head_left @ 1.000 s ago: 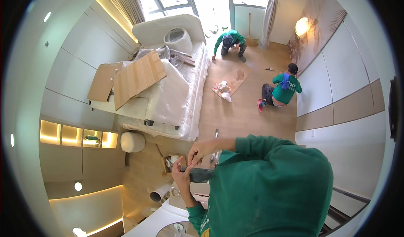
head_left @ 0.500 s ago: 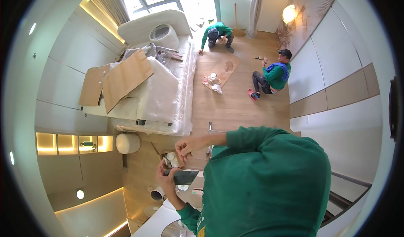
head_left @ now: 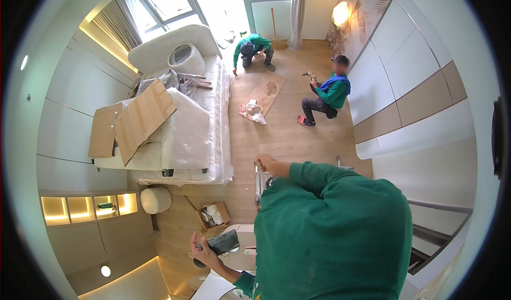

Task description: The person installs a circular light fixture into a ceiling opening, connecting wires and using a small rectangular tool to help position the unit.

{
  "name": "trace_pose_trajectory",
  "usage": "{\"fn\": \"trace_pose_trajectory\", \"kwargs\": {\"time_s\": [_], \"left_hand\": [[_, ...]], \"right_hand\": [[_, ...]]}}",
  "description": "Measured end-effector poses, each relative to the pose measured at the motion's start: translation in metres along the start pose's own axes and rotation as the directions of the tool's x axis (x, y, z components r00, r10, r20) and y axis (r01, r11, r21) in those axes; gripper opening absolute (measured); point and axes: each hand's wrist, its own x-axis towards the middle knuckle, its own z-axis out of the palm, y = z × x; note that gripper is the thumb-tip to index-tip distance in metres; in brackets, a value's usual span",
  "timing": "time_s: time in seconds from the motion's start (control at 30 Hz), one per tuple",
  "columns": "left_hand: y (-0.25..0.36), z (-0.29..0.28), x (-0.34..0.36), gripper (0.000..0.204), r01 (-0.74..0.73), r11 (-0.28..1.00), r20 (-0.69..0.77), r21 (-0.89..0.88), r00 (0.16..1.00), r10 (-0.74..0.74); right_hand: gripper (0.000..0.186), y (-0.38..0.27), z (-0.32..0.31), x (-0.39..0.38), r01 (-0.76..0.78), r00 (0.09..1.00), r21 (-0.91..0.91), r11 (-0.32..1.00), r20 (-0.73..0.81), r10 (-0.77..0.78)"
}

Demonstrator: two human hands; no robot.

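Dark-grey slab (head_left: pixel 224 242) — long axis rightward

– What are you wearing?
– You've a loose, creased green top (head_left: pixel 332 236).
– What else?
– Same green: your right sleeve (head_left: pixel 322 180) at 12 o'clock from the top's middle, your left sleeve (head_left: pixel 246 283) at 8.

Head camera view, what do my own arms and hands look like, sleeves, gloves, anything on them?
The left sleeve and right sleeve are green fabric, matching the green top, and both stop short of the hands. The left hand and right hand show no gloves. The right one is blurred, so finer details can't be made out.
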Motion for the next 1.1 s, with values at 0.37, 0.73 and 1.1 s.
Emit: {"fn": "trace_pose_trajectory", "kwargs": {"time_s": [0.37,0.73,1.1], "left_hand": [[-0.03,-0.016,0.007,0.042,0.004,0.996,-0.161,-0.089,0.987,-0.018],[-0.019,-0.018,0.02,0.048,0.083,0.935,-0.133,-0.345,0.982,-0.136],[-0.038,-0.021,0.003,0.052,0.126,0.915,-0.151,-0.384,0.969,-0.197]], "right_hand": [[0.035,0.07,-0.159,0.083,0.031,0.999,0.193,0.981,-0.046,-0.022],[0.018,0.012,-0.074,0.004,0.009,0.999,0.412,0.911,-0.033,0.005],[0.019,-0.013,-0.078,-0.034,-0.003,1.0,0.088,0.996,0.024,0.001]]}}
